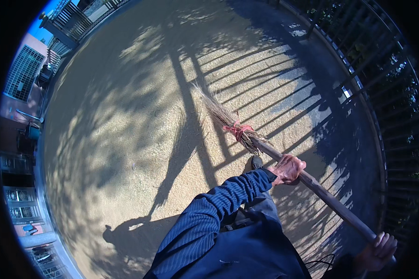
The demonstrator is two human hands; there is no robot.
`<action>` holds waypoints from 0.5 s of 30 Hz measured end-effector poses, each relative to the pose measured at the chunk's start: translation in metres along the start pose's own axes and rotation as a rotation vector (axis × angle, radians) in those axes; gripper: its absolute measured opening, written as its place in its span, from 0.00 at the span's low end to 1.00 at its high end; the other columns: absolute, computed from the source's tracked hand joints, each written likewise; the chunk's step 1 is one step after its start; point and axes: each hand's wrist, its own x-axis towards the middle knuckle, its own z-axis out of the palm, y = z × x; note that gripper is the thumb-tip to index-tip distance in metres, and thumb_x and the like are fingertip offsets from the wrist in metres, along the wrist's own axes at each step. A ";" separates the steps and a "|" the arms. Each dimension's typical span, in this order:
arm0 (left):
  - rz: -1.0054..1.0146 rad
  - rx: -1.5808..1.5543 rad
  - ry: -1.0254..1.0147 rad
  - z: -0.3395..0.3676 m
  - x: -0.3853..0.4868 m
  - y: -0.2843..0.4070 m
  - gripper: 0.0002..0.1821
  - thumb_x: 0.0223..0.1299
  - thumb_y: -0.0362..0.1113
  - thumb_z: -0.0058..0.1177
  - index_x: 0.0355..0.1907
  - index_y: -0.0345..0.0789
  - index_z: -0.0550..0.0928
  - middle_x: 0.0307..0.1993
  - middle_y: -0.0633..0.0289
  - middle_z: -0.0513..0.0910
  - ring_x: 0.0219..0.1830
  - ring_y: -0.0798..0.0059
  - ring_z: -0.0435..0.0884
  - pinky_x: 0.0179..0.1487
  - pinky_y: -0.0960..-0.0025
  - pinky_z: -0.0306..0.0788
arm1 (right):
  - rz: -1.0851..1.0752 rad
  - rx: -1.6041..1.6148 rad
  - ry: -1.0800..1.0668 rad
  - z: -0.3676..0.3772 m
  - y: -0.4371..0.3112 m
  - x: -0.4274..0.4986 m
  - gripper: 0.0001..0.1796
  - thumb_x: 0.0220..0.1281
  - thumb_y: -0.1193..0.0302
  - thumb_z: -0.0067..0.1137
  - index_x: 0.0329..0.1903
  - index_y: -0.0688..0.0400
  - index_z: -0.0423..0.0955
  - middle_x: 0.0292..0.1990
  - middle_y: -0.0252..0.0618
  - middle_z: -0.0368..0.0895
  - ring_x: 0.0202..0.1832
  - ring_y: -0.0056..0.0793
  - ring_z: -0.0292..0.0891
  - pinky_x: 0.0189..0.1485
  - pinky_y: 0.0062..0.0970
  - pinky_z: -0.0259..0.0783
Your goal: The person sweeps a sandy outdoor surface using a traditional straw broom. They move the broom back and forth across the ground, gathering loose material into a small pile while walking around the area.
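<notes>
A broom of dry stalks point(220, 113) is bound with red ties point(239, 130) to a long wooden pole point(330, 199). My left hand point(287, 170) grips the pole a little below the bound stalks, and my right hand point(384, 246) is closed around it near its far end at the lower right. The bristles point to the upper left, over a layer of pale grain point(150, 146) spread on the ground; whether they touch it I cannot tell. One dark shoe point(256, 162) shows under the pole.
Metal railings point(363, 52) on a low curb curve along the right side. A building with a barred window point(24, 73) stands at the far left, and a gate point(70, 22) at the upper left. Shadows of railings, foliage and a person fall across the grain.
</notes>
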 end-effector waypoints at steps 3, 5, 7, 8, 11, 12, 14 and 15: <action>0.038 0.090 -0.056 0.002 0.079 -0.045 0.04 0.42 0.31 0.52 0.24 0.36 0.74 0.23 0.51 0.78 0.31 0.51 0.80 0.34 0.55 0.72 | -0.137 -0.151 0.261 0.012 0.047 0.035 0.16 0.61 0.67 0.40 0.17 0.48 0.55 0.15 0.25 0.53 0.17 0.20 0.51 0.27 0.25 0.55; 0.047 0.045 -0.196 0.000 0.131 -0.087 0.05 0.46 0.33 0.51 0.28 0.39 0.77 0.28 0.49 0.79 0.35 0.51 0.80 0.40 0.54 0.71 | -0.130 -0.222 0.252 0.014 0.086 0.066 0.16 0.62 0.67 0.40 0.18 0.48 0.56 0.16 0.25 0.54 0.18 0.20 0.52 0.27 0.26 0.55; -0.009 0.125 -0.220 0.001 0.171 -0.128 0.07 0.45 0.33 0.51 0.30 0.39 0.78 0.29 0.49 0.80 0.36 0.51 0.81 0.42 0.56 0.72 | -0.103 -0.255 0.153 0.009 0.133 0.094 0.16 0.65 0.69 0.40 0.20 0.50 0.55 0.17 0.27 0.55 0.20 0.19 0.52 0.31 0.26 0.56; -0.003 0.110 -0.152 0.000 0.185 -0.148 0.06 0.42 0.33 0.53 0.28 0.39 0.76 0.27 0.51 0.79 0.35 0.51 0.80 0.39 0.56 0.73 | -0.082 -0.272 0.105 0.007 0.151 0.107 0.15 0.66 0.70 0.40 0.21 0.50 0.55 0.17 0.27 0.55 0.21 0.18 0.52 0.33 0.26 0.56; -0.106 0.114 -0.100 -0.004 0.200 -0.190 0.05 0.43 0.35 0.54 0.24 0.37 0.75 0.27 0.52 0.79 0.33 0.51 0.80 0.36 0.56 0.72 | 0.051 -0.166 -0.053 -0.006 0.192 0.156 0.15 0.66 0.69 0.42 0.22 0.50 0.56 0.18 0.28 0.56 0.23 0.20 0.53 0.35 0.28 0.57; -0.130 0.089 -0.037 -0.005 0.187 -0.193 0.06 0.43 0.34 0.54 0.23 0.37 0.74 0.26 0.52 0.78 0.33 0.51 0.80 0.35 0.56 0.72 | 0.104 -0.132 -0.043 -0.007 0.198 0.172 0.14 0.65 0.70 0.42 0.22 0.50 0.56 0.18 0.27 0.57 0.23 0.19 0.55 0.36 0.27 0.57; -0.209 0.027 0.091 -0.011 0.155 -0.188 0.07 0.45 0.34 0.53 0.22 0.35 0.72 0.25 0.52 0.77 0.31 0.51 0.79 0.33 0.57 0.71 | 0.178 -0.065 -0.032 -0.006 0.208 0.208 0.13 0.66 0.71 0.41 0.24 0.51 0.57 0.16 0.27 0.56 0.20 0.17 0.53 0.30 0.23 0.57; -0.254 -0.023 0.188 -0.014 0.133 -0.176 0.07 0.45 0.34 0.52 0.22 0.35 0.71 0.23 0.52 0.77 0.30 0.51 0.79 0.32 0.58 0.70 | 0.241 -0.010 -0.058 -0.005 0.212 0.226 0.13 0.66 0.71 0.41 0.24 0.52 0.57 0.16 0.26 0.55 0.18 0.16 0.51 0.28 0.22 0.56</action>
